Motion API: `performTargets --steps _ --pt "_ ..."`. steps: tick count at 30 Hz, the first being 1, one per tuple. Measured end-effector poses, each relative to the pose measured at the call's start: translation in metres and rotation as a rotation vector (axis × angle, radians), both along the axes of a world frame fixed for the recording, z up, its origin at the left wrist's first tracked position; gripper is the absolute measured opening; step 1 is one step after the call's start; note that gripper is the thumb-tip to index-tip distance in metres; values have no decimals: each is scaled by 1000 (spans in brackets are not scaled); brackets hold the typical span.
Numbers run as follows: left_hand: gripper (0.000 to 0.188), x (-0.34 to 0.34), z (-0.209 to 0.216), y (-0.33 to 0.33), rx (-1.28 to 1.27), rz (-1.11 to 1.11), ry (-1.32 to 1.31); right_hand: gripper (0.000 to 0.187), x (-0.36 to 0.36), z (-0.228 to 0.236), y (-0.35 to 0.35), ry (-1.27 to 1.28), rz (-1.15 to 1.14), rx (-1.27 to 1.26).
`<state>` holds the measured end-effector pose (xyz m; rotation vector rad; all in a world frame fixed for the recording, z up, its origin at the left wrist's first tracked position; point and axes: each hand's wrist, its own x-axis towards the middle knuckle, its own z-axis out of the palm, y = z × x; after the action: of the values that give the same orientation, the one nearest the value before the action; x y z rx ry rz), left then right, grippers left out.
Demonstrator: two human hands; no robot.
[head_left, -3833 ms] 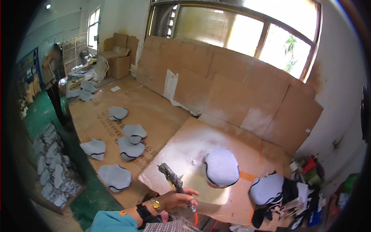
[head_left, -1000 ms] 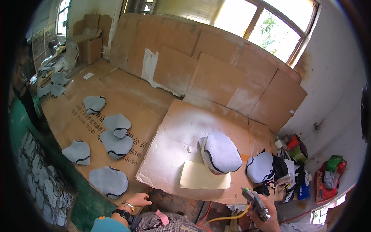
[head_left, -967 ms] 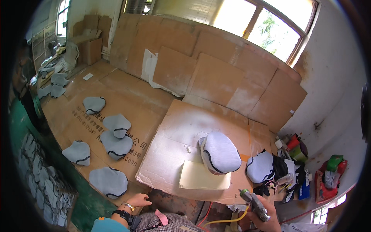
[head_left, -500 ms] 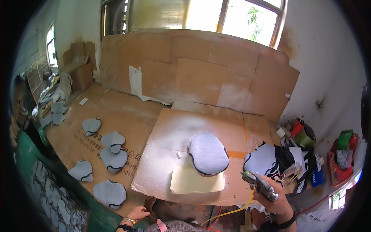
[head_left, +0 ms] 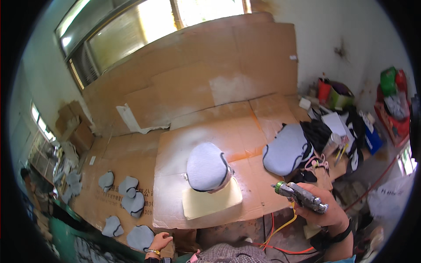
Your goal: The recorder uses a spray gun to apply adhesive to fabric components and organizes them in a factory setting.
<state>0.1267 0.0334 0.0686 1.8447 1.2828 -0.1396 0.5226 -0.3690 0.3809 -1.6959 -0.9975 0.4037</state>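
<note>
In my right hand (head_left: 322, 208) is a metal spray gun (head_left: 302, 197) with a green ring at its nozzle and a yellow hose, pointing left. My left hand (head_left: 161, 241) hangs by the front edge of the table, its fingers curled together with nothing visible in them. It is nearest to a grey pad (head_left: 140, 236) with dark trim. In front of me a rounded grey padded piece (head_left: 205, 166) with black edging rests tilted on a pale yellow foam block (head_left: 212, 200). The spray gun is apart from this piece.
Cardboard (head_left: 175, 210) covers the table, and an upright cardboard screen (head_left: 188, 74) stands behind. Several grey pads (head_left: 133, 204) lie at left. A larger grey piece (head_left: 285, 149) and black cloth (head_left: 316, 133) lie at right. Red and yellow hoses (head_left: 272, 232) hang below the edge.
The view has swung right and tilted. My right hand still holds the spray gun. The padded piece's black edging now shows along its right side and bottom.
</note>
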Motion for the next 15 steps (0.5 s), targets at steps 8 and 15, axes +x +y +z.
performTargets --steps 8,15 --pt "38 46 21 19 158 -178 18 51 6 -17 -72 22 9 2" --pt "48 91 51 3 65 -121 -14 54 -17 -18 -103 40 117 -51"
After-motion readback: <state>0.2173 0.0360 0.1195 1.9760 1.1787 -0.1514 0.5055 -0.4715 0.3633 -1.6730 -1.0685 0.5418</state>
